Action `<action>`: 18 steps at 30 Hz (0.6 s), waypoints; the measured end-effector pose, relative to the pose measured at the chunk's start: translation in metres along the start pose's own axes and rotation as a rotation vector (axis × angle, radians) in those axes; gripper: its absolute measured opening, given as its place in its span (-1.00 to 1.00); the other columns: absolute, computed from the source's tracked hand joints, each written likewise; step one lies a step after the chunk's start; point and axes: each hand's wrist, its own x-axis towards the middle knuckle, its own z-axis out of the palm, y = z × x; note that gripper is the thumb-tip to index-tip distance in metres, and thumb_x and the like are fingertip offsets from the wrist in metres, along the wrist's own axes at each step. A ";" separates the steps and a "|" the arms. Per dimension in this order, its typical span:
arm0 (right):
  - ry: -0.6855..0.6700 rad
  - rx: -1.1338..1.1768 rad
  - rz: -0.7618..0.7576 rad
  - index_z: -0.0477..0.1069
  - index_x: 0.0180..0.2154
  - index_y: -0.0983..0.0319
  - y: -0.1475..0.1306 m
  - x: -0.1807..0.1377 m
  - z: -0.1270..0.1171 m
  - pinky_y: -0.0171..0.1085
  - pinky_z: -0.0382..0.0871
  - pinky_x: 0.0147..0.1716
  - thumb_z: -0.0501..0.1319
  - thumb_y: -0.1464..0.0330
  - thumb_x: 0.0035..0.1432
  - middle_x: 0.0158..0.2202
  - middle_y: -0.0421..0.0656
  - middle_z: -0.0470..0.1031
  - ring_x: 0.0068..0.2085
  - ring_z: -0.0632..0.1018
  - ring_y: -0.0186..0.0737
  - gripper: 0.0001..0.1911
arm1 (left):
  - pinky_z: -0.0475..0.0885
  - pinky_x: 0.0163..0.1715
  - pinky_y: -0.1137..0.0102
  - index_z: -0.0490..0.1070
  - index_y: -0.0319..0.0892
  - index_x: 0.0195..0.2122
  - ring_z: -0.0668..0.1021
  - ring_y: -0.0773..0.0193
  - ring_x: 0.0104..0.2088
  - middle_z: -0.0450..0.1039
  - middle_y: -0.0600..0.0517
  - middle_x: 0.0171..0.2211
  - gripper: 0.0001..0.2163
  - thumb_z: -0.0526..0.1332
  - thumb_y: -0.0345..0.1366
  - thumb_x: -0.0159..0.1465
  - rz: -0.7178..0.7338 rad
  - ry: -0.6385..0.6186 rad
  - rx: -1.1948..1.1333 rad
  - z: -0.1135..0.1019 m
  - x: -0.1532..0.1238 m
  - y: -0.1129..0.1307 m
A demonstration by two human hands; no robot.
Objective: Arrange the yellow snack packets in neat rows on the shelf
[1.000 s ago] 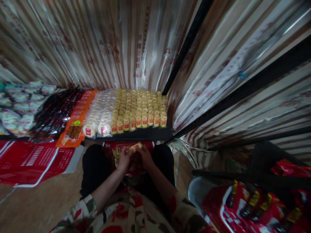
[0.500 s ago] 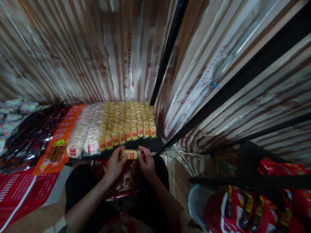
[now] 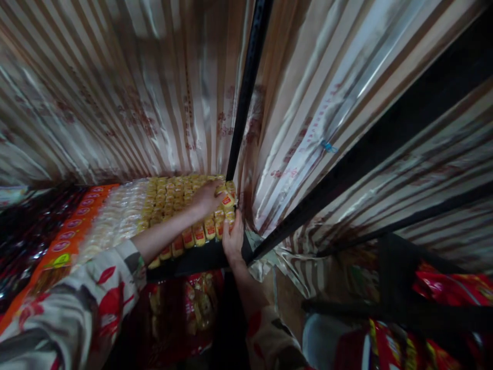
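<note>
Yellow pack (image 3: 227,200) just in front of black post's (image 3: 245,103) foot, label tilted. Left hand (image 3: 208,198) nearer, fingers curled at pack (hold? can't tell). Right hand (image 3: 233,239) farther from post, grasp unclear.

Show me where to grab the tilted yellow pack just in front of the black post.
I'd pinch the yellow pack by its opposite sides, coming down from above. It looks small and rounded and lies tilted, label showing; other packs stand close in front and the post rises behind, so above seems clearest.
</note>
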 end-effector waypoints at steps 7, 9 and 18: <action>0.003 -0.030 -0.051 0.03 0.21 0.36 0.007 -0.003 0.008 0.01 0.12 0.13 -0.15 0.23 0.28 0.21 0.14 0.16 0.22 0.19 -0.06 -0.45 | 0.33 -0.05 0.41 0.35 -0.12 0.03 0.47 0.26 -0.09 0.39 -0.02 -0.09 -0.67 0.09 -0.40 0.23 0.180 -0.128 0.203 0.042 0.065 0.016; 0.001 -0.029 -0.050 0.03 0.22 0.35 0.008 -0.003 0.008 0.01 0.14 0.13 -0.17 0.24 0.29 0.20 0.13 0.17 0.22 0.19 -0.06 -0.46 | 0.35 -0.10 0.42 0.36 -0.09 0.01 0.48 0.26 -0.12 0.38 -0.01 -0.09 -0.67 0.07 -0.40 0.23 0.213 -0.178 0.246 0.057 0.074 0.013; 0.003 -0.019 -0.054 0.03 0.22 0.34 0.008 -0.003 0.006 0.01 0.14 0.13 -0.16 0.23 0.30 0.20 0.13 0.17 0.22 0.19 -0.08 -0.47 | 0.38 -0.22 0.35 0.46 -0.18 -0.16 0.51 0.15 -0.20 0.41 -0.13 -0.20 -0.76 0.10 -0.45 0.18 0.244 -0.387 0.375 0.089 0.082 -0.009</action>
